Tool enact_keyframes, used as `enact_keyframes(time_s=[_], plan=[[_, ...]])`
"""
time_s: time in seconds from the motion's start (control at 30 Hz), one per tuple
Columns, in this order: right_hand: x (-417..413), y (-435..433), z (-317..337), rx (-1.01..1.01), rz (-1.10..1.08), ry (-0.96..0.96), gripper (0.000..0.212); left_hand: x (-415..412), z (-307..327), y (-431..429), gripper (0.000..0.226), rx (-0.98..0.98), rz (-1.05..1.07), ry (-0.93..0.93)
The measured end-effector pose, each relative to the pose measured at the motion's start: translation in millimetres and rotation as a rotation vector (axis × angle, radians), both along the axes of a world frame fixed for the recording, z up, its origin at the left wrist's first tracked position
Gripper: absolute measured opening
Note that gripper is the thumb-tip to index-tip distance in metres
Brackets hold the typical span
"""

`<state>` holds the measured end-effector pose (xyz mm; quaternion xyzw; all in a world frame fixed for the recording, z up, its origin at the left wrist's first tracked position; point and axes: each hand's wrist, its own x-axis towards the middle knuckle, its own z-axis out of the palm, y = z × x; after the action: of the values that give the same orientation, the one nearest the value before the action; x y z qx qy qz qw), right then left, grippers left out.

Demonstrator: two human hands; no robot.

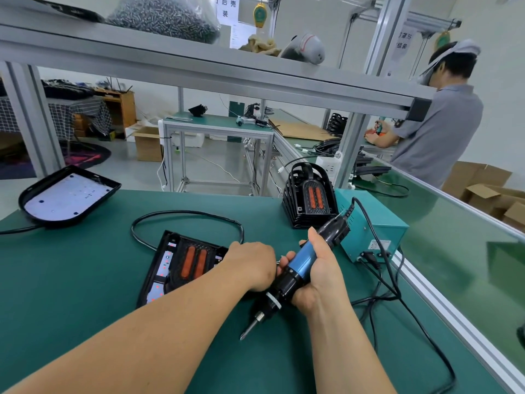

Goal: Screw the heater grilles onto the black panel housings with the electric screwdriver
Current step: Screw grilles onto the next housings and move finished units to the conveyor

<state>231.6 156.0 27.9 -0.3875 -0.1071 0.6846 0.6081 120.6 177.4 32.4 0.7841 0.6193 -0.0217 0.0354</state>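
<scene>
A black panel housing (162, 265) lies flat on the green bench, with a black heater grille (193, 263) showing two orange slots set into it. My left hand (252, 265) rests knuckles-up at the panel's right edge; its fingertips are hidden. My right hand (315, 271) grips the blue-and-black electric screwdriver (298, 268), which is tilted with its bit (248, 331) pointing down-left, above the mat and off the panel. A stack of finished black housings (308, 200) with an orange-slotted grille stands upright behind.
A teal power supply box (375, 231) sits right of my hands, its black cables (397, 297) trailing over the mat. Another black housing (68, 194) with a white inner plate lies at far left. A black cord (187, 214) loops behind the panel. A person works at back right.
</scene>
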Motion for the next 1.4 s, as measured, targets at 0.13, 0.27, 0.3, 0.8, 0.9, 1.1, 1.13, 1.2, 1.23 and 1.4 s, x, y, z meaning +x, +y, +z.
enact_keyframes(time_s=[0.13,0.27,0.3,0.8,0.9,1.1,1.13,1.2,1.23,1.4], plan=[[0,0,0,0.007,0.001,0.0,0.038,-3,2,-3,0.02,0.026,0.01,0.001],[0,1,-2,0.024,0.0,-0.011,0.037,-4,8,-8,0.017,0.035,0.004,-0.016],[1,1,-3,0.033,0.0,-0.016,0.037,-5,13,-10,0.015,0.034,0.008,-0.053],[9,-11,15,0.367,-0.29,0.45,0.023,-86,15,-98,0.019,-0.11,0.293,-1.493],[10,-14,17,0.401,-0.317,0.494,0.023,-79,13,-98,0.015,-0.163,0.293,-1.585],[8,-15,18,0.414,-0.302,0.478,0.024,-76,13,-96,0.026,-0.175,0.28,-1.618],[7,-16,18,0.416,-0.293,0.47,0.024,-76,13,-95,0.025,-0.173,0.282,-1.616],[4,-16,18,0.422,-0.28,0.453,0.023,-75,12,-95,0.021,-0.169,0.279,-1.596],[3,-16,18,0.43,-0.276,0.443,0.023,-75,12,-94,0.021,-0.166,0.277,-1.587],[2,-18,17,0.458,-0.282,0.437,0.028,-77,10,-94,0.024,-0.15,0.283,-1.572]])
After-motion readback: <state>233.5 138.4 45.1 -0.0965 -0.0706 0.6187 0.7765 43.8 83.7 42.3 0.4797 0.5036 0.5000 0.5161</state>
